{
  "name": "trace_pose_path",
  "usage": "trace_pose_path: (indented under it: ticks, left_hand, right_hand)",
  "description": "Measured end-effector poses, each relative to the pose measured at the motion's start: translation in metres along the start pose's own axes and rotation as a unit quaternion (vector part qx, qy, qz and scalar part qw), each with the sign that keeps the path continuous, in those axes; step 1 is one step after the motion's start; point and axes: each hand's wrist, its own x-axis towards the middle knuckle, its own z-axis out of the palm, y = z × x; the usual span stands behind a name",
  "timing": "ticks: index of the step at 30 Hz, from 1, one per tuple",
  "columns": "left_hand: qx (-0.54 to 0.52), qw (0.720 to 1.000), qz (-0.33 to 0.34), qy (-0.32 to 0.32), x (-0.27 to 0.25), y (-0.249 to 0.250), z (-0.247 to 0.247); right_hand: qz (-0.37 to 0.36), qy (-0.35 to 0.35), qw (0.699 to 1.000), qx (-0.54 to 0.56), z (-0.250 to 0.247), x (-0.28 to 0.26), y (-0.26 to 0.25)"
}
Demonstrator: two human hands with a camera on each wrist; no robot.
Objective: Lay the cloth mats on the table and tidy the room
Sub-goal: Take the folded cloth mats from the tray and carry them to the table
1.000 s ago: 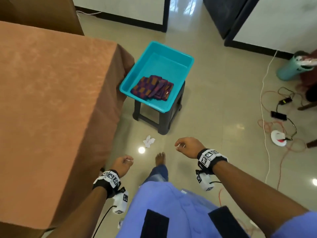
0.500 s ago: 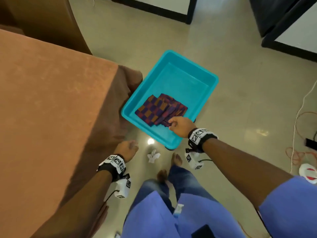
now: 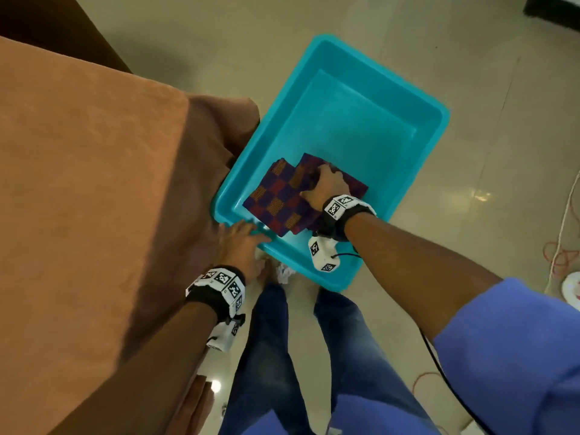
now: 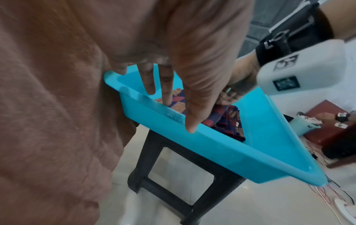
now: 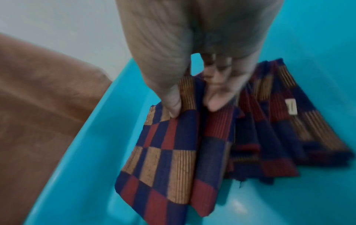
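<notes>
- Where the right hand (image 5: 194, 45) reaches into the turquoise tub (image 3: 408, 171), its thumb (image 5: 169, 99) and fingers (image 5: 217, 94) pinch the top edge of one checked cloth mat (image 5: 163, 159), thumb on the near face and fingers behind it.
- That mat, in blue, red and orange squares, is tilted up off the rest of the mats (image 5: 279, 129), which lie fanned and overlapping on the tub floor just beside it; the wrist view is blurred, so I cannot tell whether more than one mat is caught in the pinch.
- From the head view the right hand sits on the pile in the near half of the tub, while the far half of the tub floor is bare.
- The left hand (image 3: 241, 243) is flat, its fingers (image 4: 169, 85) straight and spread over the near rim of the tub at the corner closest to the table; they hold nothing, and at least one fingertip seems to touch the rim.
- The tub rests on a black stool (image 4: 173, 175), its side pressed against the hanging brown tablecloth (image 3: 94, 183) at the table corner.
- Beside the stool's foot, a crumpled white scrap (image 3: 284, 273) lies on the tiled floor (image 3: 486, 89), partly hidden under the tub's near edge.
- On the tub's far right, orange and white cables (image 3: 561, 240) trail across the floor.
</notes>
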Motion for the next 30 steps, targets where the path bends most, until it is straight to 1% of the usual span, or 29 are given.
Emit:
trace_pose_path:
  ticks: [1, 3, 5, 7, 9, 10, 11, 12, 14, 16, 18, 20, 22, 23, 26, 29, 30]
  left_hand:
    - [0.018, 1.0, 0.012, -0.007, 0.003, -0.001, 0.0]
    - [0.027, 0.999, 0.014, -0.014, 0.006, 0.001, -0.003]
    - [0.043, 0.999, 0.012, -0.007, 0.008, 0.002, -0.003]
    - [0.054, 0.998, 0.02, -0.007, 0.012, 0.004, -0.007]
    - [0.062, 0.997, 0.03, -0.022, 0.018, 0.005, -0.008]
    - [0.065, 0.997, 0.034, -0.03, 0.02, 0.005, -0.009]
    - [0.067, 0.997, 0.038, -0.032, 0.023, 0.004, -0.009]
    - [0.069, 0.996, 0.04, -0.032, 0.025, 0.004, -0.009]
    - [0.075, 0.995, 0.044, -0.045, 0.028, 0.002, -0.009]
    - [0.077, 0.994, 0.047, -0.054, 0.03, -0.001, -0.008]
    - [0.07, 0.995, 0.046, -0.052, 0.032, -0.002, -0.007]
    - [0.062, 0.996, 0.049, -0.037, 0.032, -0.003, -0.006]
    - [0.06, 0.996, 0.057, -0.027, 0.032, -0.003, -0.005]
    - [0.06, 0.996, 0.059, -0.024, 0.032, -0.004, -0.004]
    - [0.06, 0.996, 0.071, -0.011, 0.03, -0.005, -0.001]
    - [0.055, 0.995, 0.088, 0.003, 0.024, -0.006, -0.002]
    - [0.039, 0.995, 0.089, 0.004, 0.023, -0.007, -0.003]
  right_hand:
    - [-0.004, 0.008, 0.999, 0.048, 0.003, 0.001, 0.001]
    - [-0.042, 0.039, 0.988, 0.144, 0.004, -0.003, 0.003]
    - [-0.081, 0.07, 0.975, 0.195, 0.002, -0.007, 0.012]
    - [-0.08, 0.09, 0.976, 0.182, -0.002, -0.006, 0.026]
    - [-0.035, 0.114, 0.985, 0.125, -0.012, 0.001, 0.04]
    - [-0.002, 0.11, 0.991, 0.075, -0.018, 0.006, 0.046]
    - [0.026, 0.087, 0.996, 0.017, -0.022, 0.012, 0.049]
    - [0.041, 0.052, 0.997, -0.036, -0.026, 0.017, 0.05]
    - [0.054, -0.009, 0.995, -0.085, -0.029, 0.028, 0.046]
    - [0.06, -0.028, 0.994, -0.092, -0.028, 0.038, 0.04]
    - [0.069, -0.042, 0.995, -0.056, -0.028, 0.042, 0.034]
    - [0.075, -0.1, 0.992, -0.024, -0.025, 0.041, 0.029]
    - [0.067, -0.165, 0.984, -0.023, -0.018, 0.034, 0.023]
    - [0.058, -0.173, 0.983, -0.024, -0.012, 0.029, 0.021]
    - [0.014, -0.127, 0.992, 0.004, 0.0, 0.014, 0.017]
    - [-0.02, -0.079, 0.997, 0.012, -0.005, -0.011, 0.013]
    - [-0.029, -0.056, 0.998, 0.007, -0.009, -0.022, 0.013]
